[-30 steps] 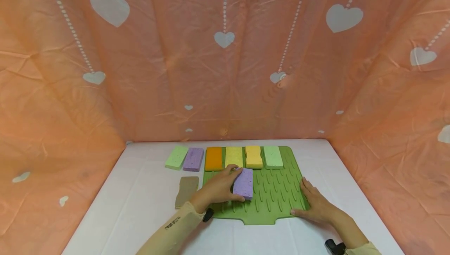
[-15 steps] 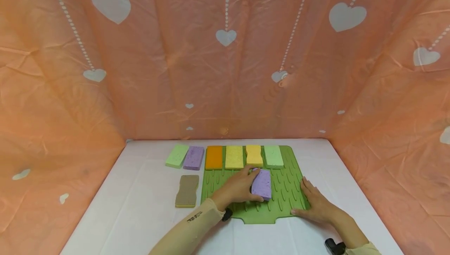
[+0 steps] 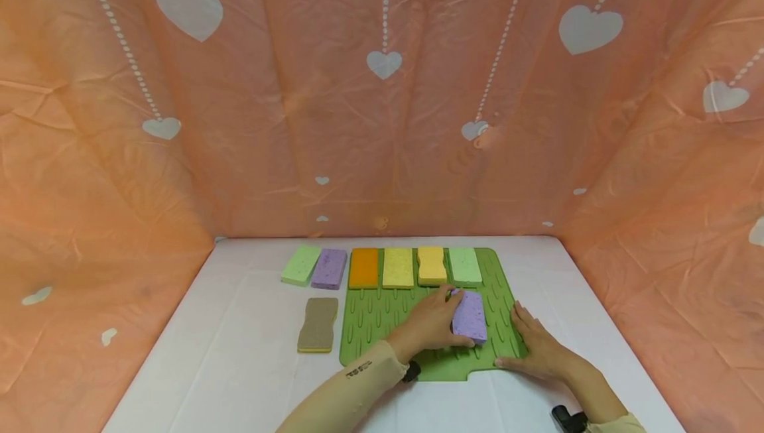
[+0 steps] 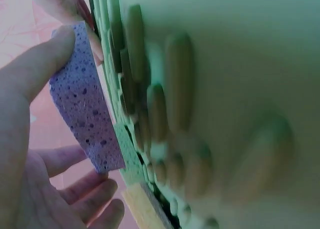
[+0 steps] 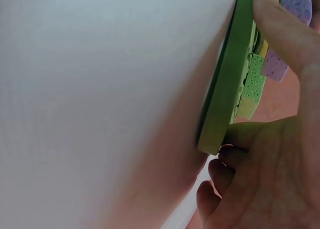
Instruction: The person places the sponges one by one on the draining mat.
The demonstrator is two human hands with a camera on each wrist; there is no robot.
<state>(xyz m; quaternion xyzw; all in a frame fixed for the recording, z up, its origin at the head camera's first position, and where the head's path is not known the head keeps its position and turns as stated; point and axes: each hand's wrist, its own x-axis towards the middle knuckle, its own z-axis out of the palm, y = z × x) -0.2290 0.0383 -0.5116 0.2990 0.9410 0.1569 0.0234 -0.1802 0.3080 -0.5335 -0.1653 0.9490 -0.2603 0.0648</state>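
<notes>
My left hand (image 3: 428, 325) pinches a purple sponge (image 3: 469, 316) by its top and bottom ends, thumb on the near end. In the left wrist view the purple sponge (image 4: 85, 104) stands out just off the ridged surface of the green drying mat (image 4: 122, 74). My right hand (image 3: 540, 352) rests at the right edge of the green drying mat (image 3: 382, 317), its fingers stretched along the side and its thumb on the near right corner. Along the mat's far edge lie an orange sponge (image 3: 363, 268), two yellow sponges, and a light green sponge (image 3: 465, 266).
Left of the mat, on the white table (image 3: 227, 353), lie a green sponge (image 3: 301, 265) and another purple sponge (image 3: 329, 268) side by side. Nearer stands a grey-topped, waisted sponge (image 3: 318, 324) lying flat. A pink curtain (image 3: 382, 154) with hearts hangs behind.
My left hand has carried the purple sponge rightward across the mat, from its middle toward the right side. My right hand has stayed at the mat's edge.
</notes>
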